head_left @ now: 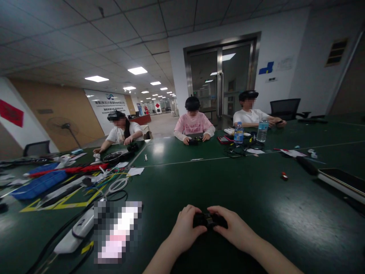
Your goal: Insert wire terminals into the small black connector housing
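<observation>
While the fingers of the left hand (185, 226) were closed on the left end of a small black object (209, 219), the fingers of the right hand (235, 227) were gripping its right end. Both thumbs lay on the near side of it, and the other fingers were bent around the far side. The object was held toward the near edge of the green tabletop (171, 190); whether it touched the surface or was slightly above it, I could not tell.

Toward the near left corner there lay a pale flat thing (119, 232), too blurred to name, and just beside it a white power strip (67, 241). Beyond these, a coiled white cable (118, 185), a piece of paper (136, 171) and a blue tray (40, 186) were lying among many other items toward the left edge. Toward the right edge there were a small red object (284, 176) and a flat device (345, 180) with a dark top.

At the far edge sat three people: one in pink (194, 123), with both hands at dark things, and two in white, one at the left (114, 134) and one at the right (249, 117). Between the pink and the right-hand person, a smaller bottle (238, 134) and a taller bottle (262, 131) stood upright.
</observation>
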A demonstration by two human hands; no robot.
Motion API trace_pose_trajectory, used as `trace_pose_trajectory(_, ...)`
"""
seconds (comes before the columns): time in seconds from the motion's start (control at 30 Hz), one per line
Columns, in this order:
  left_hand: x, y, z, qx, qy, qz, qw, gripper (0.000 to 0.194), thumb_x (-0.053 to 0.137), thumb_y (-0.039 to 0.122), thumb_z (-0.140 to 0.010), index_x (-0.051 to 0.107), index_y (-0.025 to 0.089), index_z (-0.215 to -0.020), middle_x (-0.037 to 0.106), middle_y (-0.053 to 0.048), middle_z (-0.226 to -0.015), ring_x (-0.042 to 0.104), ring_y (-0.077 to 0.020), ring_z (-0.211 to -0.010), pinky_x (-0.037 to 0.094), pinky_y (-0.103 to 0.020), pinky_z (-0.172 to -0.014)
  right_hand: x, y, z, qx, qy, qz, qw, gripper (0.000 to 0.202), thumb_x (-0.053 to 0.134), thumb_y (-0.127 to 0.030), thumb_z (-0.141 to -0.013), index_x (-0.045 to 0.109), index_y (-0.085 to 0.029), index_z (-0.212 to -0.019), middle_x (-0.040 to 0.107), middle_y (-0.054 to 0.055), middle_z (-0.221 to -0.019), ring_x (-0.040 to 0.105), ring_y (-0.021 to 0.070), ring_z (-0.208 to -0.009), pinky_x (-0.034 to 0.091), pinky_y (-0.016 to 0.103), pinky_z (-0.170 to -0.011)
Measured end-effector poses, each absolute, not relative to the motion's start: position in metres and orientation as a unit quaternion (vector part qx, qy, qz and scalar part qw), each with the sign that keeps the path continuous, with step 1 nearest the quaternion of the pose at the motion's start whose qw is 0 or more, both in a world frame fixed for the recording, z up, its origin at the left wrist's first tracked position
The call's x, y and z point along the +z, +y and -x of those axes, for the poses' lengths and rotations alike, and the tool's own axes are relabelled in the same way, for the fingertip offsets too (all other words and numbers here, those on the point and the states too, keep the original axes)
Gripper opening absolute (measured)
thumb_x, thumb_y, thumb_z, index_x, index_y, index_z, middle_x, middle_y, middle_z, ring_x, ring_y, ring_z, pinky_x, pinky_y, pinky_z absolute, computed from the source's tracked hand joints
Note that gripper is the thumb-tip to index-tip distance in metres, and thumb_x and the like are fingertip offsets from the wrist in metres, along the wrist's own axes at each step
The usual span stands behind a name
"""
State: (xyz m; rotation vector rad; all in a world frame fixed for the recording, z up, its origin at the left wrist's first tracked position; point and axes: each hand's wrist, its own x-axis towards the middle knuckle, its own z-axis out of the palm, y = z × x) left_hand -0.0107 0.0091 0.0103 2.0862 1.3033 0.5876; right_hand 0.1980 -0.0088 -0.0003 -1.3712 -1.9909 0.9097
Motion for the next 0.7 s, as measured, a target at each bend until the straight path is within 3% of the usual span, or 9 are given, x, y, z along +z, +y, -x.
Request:
trace_pose_trajectory(0.3,0.004,0.005,0.008,0.225,0.496,-0.785,0.296,0.034,0.059,0.022,-0.071,0.056,0.02,-0.105,0.055,-0.004,-0.11,0.05,-0.0211,-0.1,0.039,-0.029,-0.087,-0.001,-0.011,-0.202,0.326,-0.734,0.531,0.271,0.051,0.067,-0.02,-0.07,0.055,-0.028,-0.119,0.06,0.002,-0.121,0.053,0.024,-0.113,0.039,0.038,-0.099)
trace_pose_trajectory(0.7,0.002,0.001,0.006,0.219,0.497,-0.787,0.293,0.038,0.053,0.019,-0.069,0.057,0.017,-0.107,0.056,-0.009,-0.113,0.051,-0.0239,-0.105,0.038,-0.034,-0.093,0.004,-0.017,-0.2,0.335,-0.72,0.542,0.275,0.044,0.068,-0.023,-0.07,0.06,-0.028,-0.113,0.063,0.004,-0.113,0.056,0.0228,-0.106,0.041,0.036,-0.095)
